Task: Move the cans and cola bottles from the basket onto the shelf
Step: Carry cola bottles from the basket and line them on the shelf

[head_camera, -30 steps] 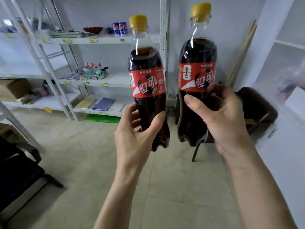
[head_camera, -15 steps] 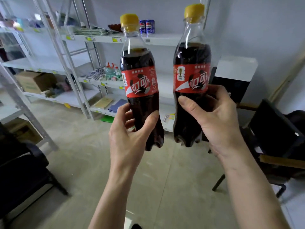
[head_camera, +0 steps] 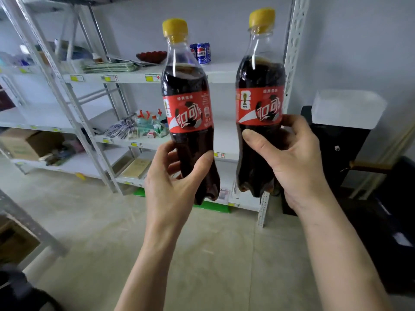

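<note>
Here, both hands hold cola bottles upright in front of a white metal shelf (head_camera: 224,72). The left hand (head_camera: 170,187) grips the lower body of the left bottle (head_camera: 188,113), thumb and fingers curled round it below the red label. The right hand (head_camera: 292,160) grips the right bottle (head_camera: 260,104) in the same way, thumb across the front just under the label. Both bottles carry yellow caps and dark liquid, and stand side by side but apart. On the upper shelf board behind them stand blue cans (head_camera: 203,52), beside a red dish (head_camera: 151,56). The middle board holds assorted small packets (head_camera: 139,129). A dark chair (head_camera: 336,153) stands at right.
</note>
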